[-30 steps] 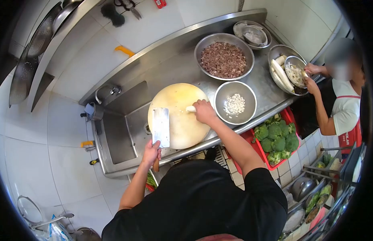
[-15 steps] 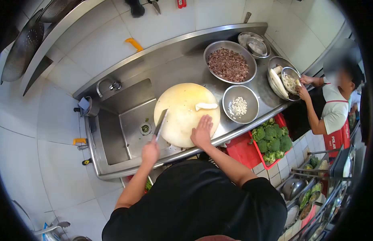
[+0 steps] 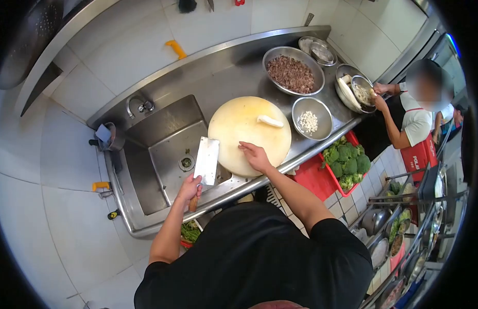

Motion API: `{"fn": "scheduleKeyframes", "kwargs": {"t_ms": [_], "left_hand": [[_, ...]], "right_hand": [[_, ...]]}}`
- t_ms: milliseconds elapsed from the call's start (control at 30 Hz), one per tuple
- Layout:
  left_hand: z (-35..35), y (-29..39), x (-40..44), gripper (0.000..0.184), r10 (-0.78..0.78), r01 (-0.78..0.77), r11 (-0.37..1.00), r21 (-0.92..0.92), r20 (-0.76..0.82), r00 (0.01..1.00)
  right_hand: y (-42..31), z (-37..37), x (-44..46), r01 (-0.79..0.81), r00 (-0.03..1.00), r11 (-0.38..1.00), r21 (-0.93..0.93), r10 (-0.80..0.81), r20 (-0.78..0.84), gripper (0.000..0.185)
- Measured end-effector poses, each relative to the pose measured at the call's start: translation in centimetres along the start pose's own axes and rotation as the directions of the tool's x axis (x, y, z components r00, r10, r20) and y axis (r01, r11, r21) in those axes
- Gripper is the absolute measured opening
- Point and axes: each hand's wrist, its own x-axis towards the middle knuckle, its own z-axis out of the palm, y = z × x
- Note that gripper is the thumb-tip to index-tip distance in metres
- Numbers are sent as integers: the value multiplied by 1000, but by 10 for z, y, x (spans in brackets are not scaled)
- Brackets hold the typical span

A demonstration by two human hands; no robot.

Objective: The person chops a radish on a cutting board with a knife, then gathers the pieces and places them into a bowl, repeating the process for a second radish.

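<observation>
My left hand [image 3: 189, 188] grips the wooden handle of a cleaver [image 3: 206, 160], whose broad blade lies flat to view at the left edge of the round cutting board [image 3: 244, 110]. Over the board's lower part is my right hand [image 3: 255, 156], its fingers apart and holding nothing. A white peeled piece of food [image 3: 270, 121] lies on the board's upper right, apart from both hands. Right of the board, a steel bowl [image 3: 324, 123] contains small white chopped pieces [image 3: 307, 122].
Behind stands a bowl of chopped brownish food [image 3: 291, 73]. A sink [image 3: 172, 139] lies left. At the right, a co-worker [image 3: 414, 116] holds a small bowl over a larger one [image 3: 343, 92]. Broccoli [image 3: 347, 160] fills a red crate below the counter's edge.
The white piece, held by my right hand a second ago, now lies released. Since half a second ago, my right hand has lifted its fingers and the cleaver has turned from edge-on to broadside.
</observation>
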Motion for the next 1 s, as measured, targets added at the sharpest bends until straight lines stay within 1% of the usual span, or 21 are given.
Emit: {"fn": "scheduleKeyframes", "kwargs": {"t_ms": [33,100,133,167,200,267,300,333,400,433,467,500,533,633,733,800,833,900,933,967,1000], "left_hand": [[4,-5,1,21,0,0,1000,-1,12,1000],[16,-16,7,20,11,-9,999,-37,35,999],[27,-16,6,20,8,-6,1000,-27,50,999],[39,-13,6,20,11,-10,1000,-17,68,998],[51,-11,6,20,12,-11,1000,-5,86,996],[74,-13,10,19,6,-18,995,102,120,993],[88,-12,12,20,-1,-18,989,144,125,992],[101,-13,15,20,-3,-21,982,185,128,992],[125,-13,20,21,22,-44,985,164,133,991],[135,-17,25,21,18,-43,987,156,156,988],[143,-18,28,21,18,-47,987,152,184,983],[145,-20,31,19,29,-52,995,88,242,970],[148,-9,24,18,9,-29,997,73,253,967],[172,21,23,16,54,-102,985,139,315,948],[207,58,18,14,121,-194,965,176,357,926],[240,89,23,11,176,-283,930,233,391,903],[254,104,22,15,234,-350,907,235,408,882],[281,132,27,16,272,-432,832,347,424,864],[295,145,27,17,287,-464,790,399,429,857],[308,156,24,16,295,-462,797,389,417,860],[318,162,32,17,344,-504,755,419,402,849]], "right_hand": [[5,6,-8,2,1000,996,92,-1,-6,45],[7,14,-26,87,968,991,-105,-109,-225,46],[4,14,-30,117,929,969,-217,-184,-320,47],[11,18,-31,50,923,957,-287,-154,-353,57],[16,23,-27,27,927,957,-289,-132,-350,61],[22,36,-20,-17,934,958,-285,-86,-348,70],[19,41,-18,-22,948,952,-306,-77,-308,80],[14,45,-17,-56,939,950,-307,-55,-340,80],[4,51,-15,-107,919,946,-306,-24,-394,81],[7,52,-14,-83,904,943,-323,-65,-422,82],[10,54,-13,-81,899,955,-287,-54,-434,83],[14,52,-12,-81,887,965,-251,-45,-459,83],[16,44,-12,-84,870,973,-215,-34,-492,83],[-8,18,-15,-78,847,974,-213,-48,-530,82],[-33,-33,-6,-27,794,937,-348,-191,-577,80],[-52,-73,-2,-76,781,897,-435,-218,-586,80],[-56,-91,2,-65,756,894,-443,-246,-606,80],[-57,-128,5,-37,705,886,-462,-304,-641,81],[-49,-147,12,-17,681,882,-471,-335,-651,81],[-42,-164,21,5,661,878,-478,-362,-657,82],[-24,-186,35,-130,661,899,-419,-236,-712,78]]}}
